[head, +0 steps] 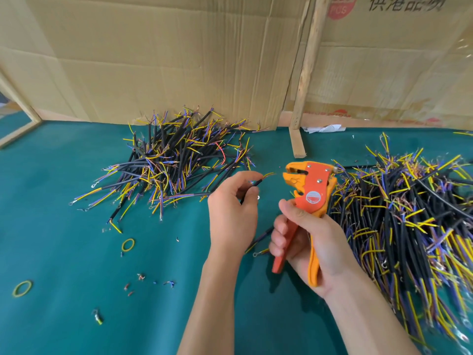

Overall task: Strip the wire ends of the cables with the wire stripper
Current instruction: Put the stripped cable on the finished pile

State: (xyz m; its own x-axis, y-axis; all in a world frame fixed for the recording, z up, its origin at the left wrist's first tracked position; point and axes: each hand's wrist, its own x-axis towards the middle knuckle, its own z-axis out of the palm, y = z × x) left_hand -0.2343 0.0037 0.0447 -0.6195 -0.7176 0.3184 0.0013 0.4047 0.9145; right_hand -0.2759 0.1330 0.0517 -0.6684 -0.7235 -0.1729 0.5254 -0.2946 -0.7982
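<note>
**Cable end lined up at stripper jaws, centre frame**

A short black cable [252, 185] is pinched in the left hand [231, 213], fingers curled closed around the sheath just behind the exposed yellow and blue cores; the core tips are pointed right, just beside the stripper head, not yet seen inside it. The orange-and-yellow wire stripper [307, 201] is held upright in the right hand [307, 242], fingers wrapped around both handles; the handles are spread apart, so the tool is judged unsqueezed and the jaws look open.

Handling, as judged: the cable is light and springy, the sheath fairly stiff, the thin cores soft and easily bent or nicked. Grip is best taken on the black sheath close to the cores, so the end is not flexed away on entry. The stripper is rigid, best gripped low on the handles for leverage.

One pile of cables [174, 160] is lying on the green worktop [64, 252] at centre-left, a larger pile [409, 213] at right. Insulation scraps [140, 276] and rubber bands [128, 244] are scattered lower left. Cardboard [179, 60] is propped behind.
</note>
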